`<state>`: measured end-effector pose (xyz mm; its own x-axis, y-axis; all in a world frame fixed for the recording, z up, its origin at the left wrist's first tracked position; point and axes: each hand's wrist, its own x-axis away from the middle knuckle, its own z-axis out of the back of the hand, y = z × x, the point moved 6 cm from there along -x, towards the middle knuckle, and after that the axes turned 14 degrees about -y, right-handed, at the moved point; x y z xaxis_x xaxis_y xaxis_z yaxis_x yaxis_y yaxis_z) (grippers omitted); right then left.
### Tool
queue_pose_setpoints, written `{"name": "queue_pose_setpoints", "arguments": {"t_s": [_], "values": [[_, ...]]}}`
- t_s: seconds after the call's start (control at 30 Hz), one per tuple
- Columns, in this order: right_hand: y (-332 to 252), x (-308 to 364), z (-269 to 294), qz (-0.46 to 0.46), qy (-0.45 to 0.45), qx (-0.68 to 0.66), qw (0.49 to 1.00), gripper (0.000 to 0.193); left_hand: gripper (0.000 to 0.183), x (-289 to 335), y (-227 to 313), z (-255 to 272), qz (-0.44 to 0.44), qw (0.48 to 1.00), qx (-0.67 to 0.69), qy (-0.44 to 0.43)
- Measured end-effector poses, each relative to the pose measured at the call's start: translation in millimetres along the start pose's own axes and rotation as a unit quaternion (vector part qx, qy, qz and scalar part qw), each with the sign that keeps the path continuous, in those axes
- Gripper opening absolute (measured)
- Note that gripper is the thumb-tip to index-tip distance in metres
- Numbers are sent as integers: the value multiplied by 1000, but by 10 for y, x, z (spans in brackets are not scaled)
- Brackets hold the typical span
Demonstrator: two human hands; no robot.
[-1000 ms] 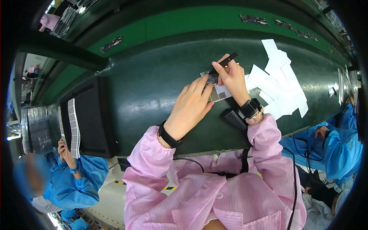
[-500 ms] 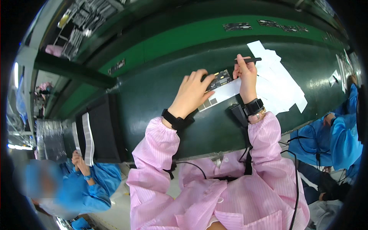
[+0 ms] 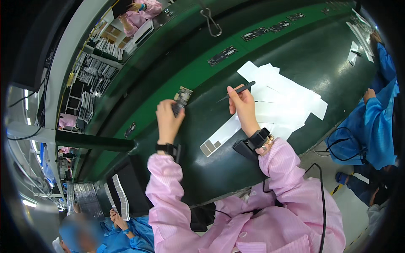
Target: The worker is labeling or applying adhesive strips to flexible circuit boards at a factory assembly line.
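Found board [image 3: 182, 98] pinched between thumb and fingers of left hand [image 3: 168, 120], at 9 o'clock from right hand [image 3: 244, 107], with far end jutting free toward 1 o'clock. Could not tell clearance beneath. Found right hand closed round black tool [image 3: 247, 87], with thin tip aimed toward 8 o'clock, well apart from board. Noted label strip [image 3: 209, 146] flat on bench [image 3: 202, 168], at 7 o'clock from right hand, and loose papers [image 3: 280, 90] at 3 o'clock. Judged board liable to slip or twist, owing to grip at near end only; judged knock against belt [image 3: 198, 76] edge possible if swung low. Considered surface parts exposed to rubbing by fingertips. Rated tool tip a possible scratch source if brought down carelessly on board or strip. Judged strip at some risk of being dragged or creased by wrist gear [image 3: 244, 148], given close spacing. Compared with frame half a second earlier: saw board shifted from close beside strip to well apart, at 11 o'clock from labelled end; saw tool tilted, with handle now toward 2 o'clock; saw whole view turned, with more of belt in sight.
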<state>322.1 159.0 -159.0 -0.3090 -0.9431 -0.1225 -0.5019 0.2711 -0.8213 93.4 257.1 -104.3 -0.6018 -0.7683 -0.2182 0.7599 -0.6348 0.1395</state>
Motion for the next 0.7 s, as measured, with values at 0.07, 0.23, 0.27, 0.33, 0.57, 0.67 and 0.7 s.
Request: {"name": "queue_pose_setpoints", "arguments": {"t_s": [0.07, 0.23, 0.27, 0.33, 0.57, 0.67, 0.7], "values": [[-19, -28, -18, -3, -7, -1, 1000, 24, 42, -142, -256, -14, 46, 996, -52, 48], [-132, -2, 137, 31, 58, -6, 998, 21, 48, -754, -156, -153, -2, 999, -22, -25], [-151, 3, 228, 40, 78, -5, 996, 21, 46, -895, 44, -176, -16, 998, -45, -30], [-179, 9, 350, 43, 97, 5, 994, 23, 49, -1188, 266, -272, -12, 995, -5, -97], [-204, -45, 544, 37, 149, -89, 984, 21, 67, -1739, 518, -750, -45, 990, -68, -112], [-199, -84, 555, 32, 153, -99, 983, 21, 60, -1824, 491, -873, -66, 986, -27, -150], [-212, -93, 559, 29, 147, -97, 984, 21, 57, -1847, 490, -911, -69, 983, 5, -169]]}}
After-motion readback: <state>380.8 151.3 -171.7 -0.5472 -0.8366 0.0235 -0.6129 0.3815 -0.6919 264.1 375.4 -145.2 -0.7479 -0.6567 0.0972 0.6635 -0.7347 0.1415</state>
